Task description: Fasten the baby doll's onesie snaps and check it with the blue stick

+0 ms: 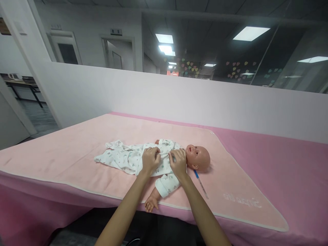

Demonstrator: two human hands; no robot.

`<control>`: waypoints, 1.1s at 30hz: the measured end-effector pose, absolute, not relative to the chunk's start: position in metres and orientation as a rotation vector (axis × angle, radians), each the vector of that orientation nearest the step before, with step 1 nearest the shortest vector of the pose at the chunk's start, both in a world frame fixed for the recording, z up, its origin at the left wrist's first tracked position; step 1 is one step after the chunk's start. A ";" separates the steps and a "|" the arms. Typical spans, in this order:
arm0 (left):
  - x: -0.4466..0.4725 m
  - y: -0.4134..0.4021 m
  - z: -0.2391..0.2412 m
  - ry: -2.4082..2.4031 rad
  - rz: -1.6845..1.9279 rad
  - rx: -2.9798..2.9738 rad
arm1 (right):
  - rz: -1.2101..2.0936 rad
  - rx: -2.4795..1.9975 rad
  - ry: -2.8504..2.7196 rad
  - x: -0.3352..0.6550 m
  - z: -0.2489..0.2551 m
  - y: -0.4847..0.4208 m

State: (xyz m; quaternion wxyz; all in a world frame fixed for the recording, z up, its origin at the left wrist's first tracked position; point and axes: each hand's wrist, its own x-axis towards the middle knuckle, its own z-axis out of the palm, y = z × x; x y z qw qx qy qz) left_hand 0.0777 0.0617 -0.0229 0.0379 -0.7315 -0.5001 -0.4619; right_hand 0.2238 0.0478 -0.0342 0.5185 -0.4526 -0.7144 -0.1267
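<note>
A baby doll (198,158) lies on its back, head to the right, dressed in a white printed romper (130,159). Over its belly my left hand (150,159) is closed, thumb and fingers pinching the front of the romper. My right hand (178,162) pinches the same garment at the chest, near the doll's chin. A thin white strip of the cloth runs taut between both hands; whether it is a tie or an edge I cannot tell. One doll arm (152,201) reaches toward me, its hand at the table's front edge.
Beside the doll's head lies a blue-tipped thermometer (201,183). A light pink mat (64,150) covers much of the table, over a darker pink cloth (287,164). Behind rises a low white wall (179,97) with glass above it.
</note>
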 end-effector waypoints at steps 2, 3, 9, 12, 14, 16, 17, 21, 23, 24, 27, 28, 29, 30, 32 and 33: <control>0.070 0.060 -0.024 -1.550 -1.365 -2.242 | -0.311 -1.079 -1.708 0.224 -0.034 0.048; 0.067 0.060 -0.025 -1.558 -1.340 -2.243 | -0.314 -1.076 -1.706 0.224 -0.034 0.048; 0.056 0.054 -0.027 -1.542 -1.297 -2.291 | -0.314 -1.104 -1.703 0.224 -0.034 0.047; 0.057 0.052 -0.027 -1.530 -1.334 -2.303 | -0.309 -1.110 -1.703 0.224 -0.034 0.047; 0.058 0.052 -0.028 -1.525 -1.368 -2.308 | -0.312 -1.108 -1.698 0.224 -0.034 0.047; 0.059 0.052 -0.029 -1.523 -1.398 -2.314 | -0.313 -1.107 -1.693 0.224 -0.034 0.047; 0.059 0.052 -0.029 -1.525 -1.409 -2.317 | -0.312 -1.109 -1.692 0.224 -0.034 0.047; 0.059 0.053 -0.028 -1.529 -1.429 -2.336 | -0.299 -1.121 -1.698 0.224 -0.035 0.047; 0.059 0.053 -0.028 -1.535 -1.432 -2.333 | -0.298 -1.122 -1.699 0.224 -0.034 0.047; 0.059 0.053 -0.028 -1.543 -1.429 -2.328 | -0.299 -1.122 -1.699 0.224 -0.034 0.047; 0.060 0.053 -0.029 -1.577 -1.409 -2.316 | -0.310 -1.127 -1.700 0.224 -0.033 0.046; 0.060 0.053 -0.029 -1.586 -1.401 -2.314 | -0.314 -1.130 -1.701 0.224 -0.033 0.046; 0.060 0.052 -0.029 -1.589 -1.397 -2.313 | -0.316 -1.132 -1.701 0.224 -0.033 0.046; 0.060 0.051 -0.029 -1.587 -1.397 -2.311 | -0.316 -1.132 -1.701 0.224 -0.033 0.046; 0.060 0.050 -0.029 -1.563 -1.394 -2.303 | -0.310 -1.128 -1.701 0.224 -0.033 0.046; 0.061 0.049 -0.028 -1.546 -1.383 -2.297 | -0.306 -1.123 -1.701 0.224 -0.033 0.046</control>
